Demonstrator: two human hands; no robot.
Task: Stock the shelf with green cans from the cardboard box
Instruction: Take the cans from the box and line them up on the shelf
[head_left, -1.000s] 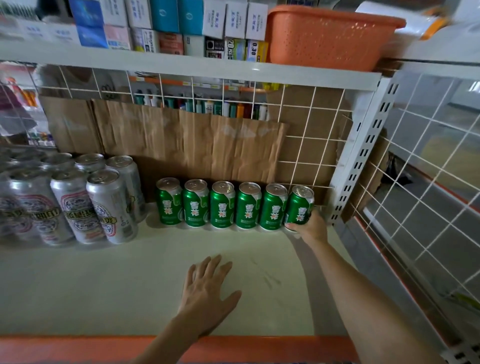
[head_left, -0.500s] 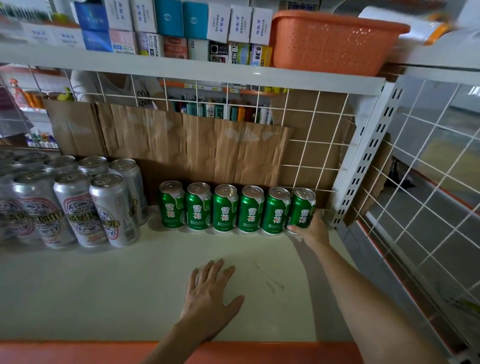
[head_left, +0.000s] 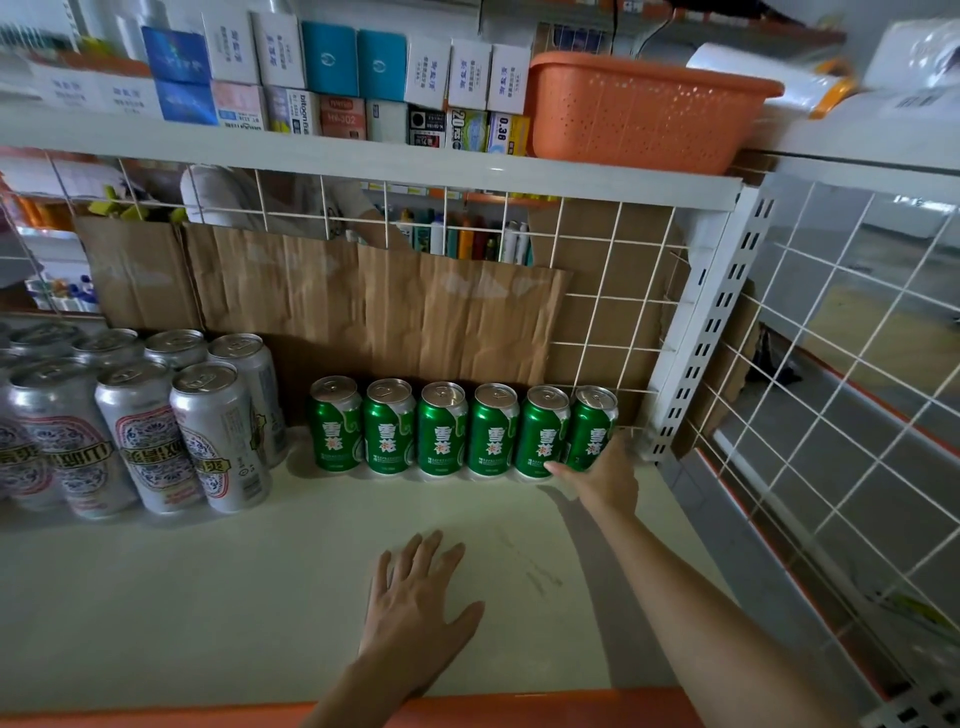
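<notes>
Several green cans (head_left: 441, 428) stand upright in one row at the back of the white shelf (head_left: 208, 597), against the wire grid. My right hand (head_left: 605, 475) is at the base of the rightmost green can (head_left: 592, 426); its thumb lies across the front and its fingers curl round the can's right side. My left hand (head_left: 415, 597) rests flat on the shelf near the front edge, fingers spread, holding nothing. The cardboard box is out of view.
Tall silver cans (head_left: 140, 421) crowd the shelf's left side. Cardboard sheets (head_left: 374, 306) line the wire back. A white upright post (head_left: 701, 343) and wire side panel (head_left: 841, 415) close the right. An orange basket (head_left: 639, 109) and small boxes sit on the shelf above.
My right hand has slid lower on the rightmost green can, down to its base. The can now stands in line with the row. My left hand stays flat on the shelf.
</notes>
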